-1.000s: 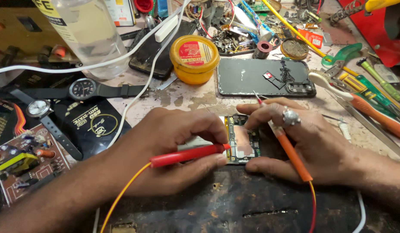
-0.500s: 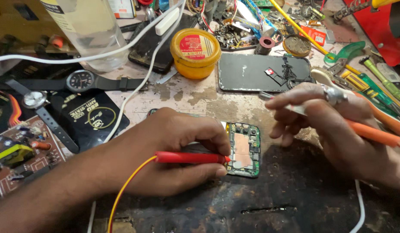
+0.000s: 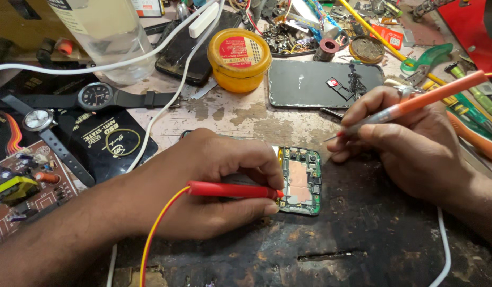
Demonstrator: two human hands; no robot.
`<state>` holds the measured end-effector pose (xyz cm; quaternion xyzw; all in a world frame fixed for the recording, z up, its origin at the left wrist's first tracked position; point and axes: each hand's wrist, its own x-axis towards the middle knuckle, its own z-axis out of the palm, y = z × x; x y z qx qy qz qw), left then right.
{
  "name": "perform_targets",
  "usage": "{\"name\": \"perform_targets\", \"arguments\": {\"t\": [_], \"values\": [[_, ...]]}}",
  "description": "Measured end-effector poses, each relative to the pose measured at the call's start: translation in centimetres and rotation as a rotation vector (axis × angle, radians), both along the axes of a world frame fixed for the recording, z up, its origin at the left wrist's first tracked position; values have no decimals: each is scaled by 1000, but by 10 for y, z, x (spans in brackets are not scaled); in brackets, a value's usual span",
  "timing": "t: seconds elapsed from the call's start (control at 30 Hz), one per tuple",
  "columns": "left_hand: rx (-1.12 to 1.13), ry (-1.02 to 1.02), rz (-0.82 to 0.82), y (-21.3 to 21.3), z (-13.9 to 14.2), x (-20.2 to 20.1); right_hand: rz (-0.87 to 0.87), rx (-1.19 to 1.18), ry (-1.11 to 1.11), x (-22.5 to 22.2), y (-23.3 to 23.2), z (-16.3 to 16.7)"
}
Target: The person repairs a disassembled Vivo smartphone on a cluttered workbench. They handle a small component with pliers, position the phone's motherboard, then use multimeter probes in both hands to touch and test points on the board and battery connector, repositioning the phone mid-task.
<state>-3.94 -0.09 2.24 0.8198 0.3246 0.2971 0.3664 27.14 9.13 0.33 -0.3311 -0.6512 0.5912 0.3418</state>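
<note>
My left hand (image 3: 208, 186) pinches the red probe (image 3: 232, 190), covering half the green circuit board (image 3: 300, 180); my right hand (image 3: 410, 143) grips the orange probe (image 3: 416, 103), its tip lifted centre-frame.

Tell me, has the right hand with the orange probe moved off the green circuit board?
Yes. The right hand has lifted its orange probe off the green circuit board, moving right, toward the dark phone.

Glossy red plastic probe (image 3: 232, 190); green board (image 3: 300, 180) bears matt copper foil.
</note>
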Motion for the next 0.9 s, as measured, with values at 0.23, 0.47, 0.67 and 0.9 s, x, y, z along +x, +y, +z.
{"name": "perform_targets", "arguments": {"t": [0.23,0.47,0.67,0.9], "values": [[-19,8,0,-1,2,0,103,60,62,2,1,-1],[134,31,-2,-7,8,4,-18,232,-245,-5,-8,6],[212,35,20,-14,14,9,-30,242,-284,-7,-11,9],[172,110,62,-15,12,9,127,192,103,5,-3,5]]}}
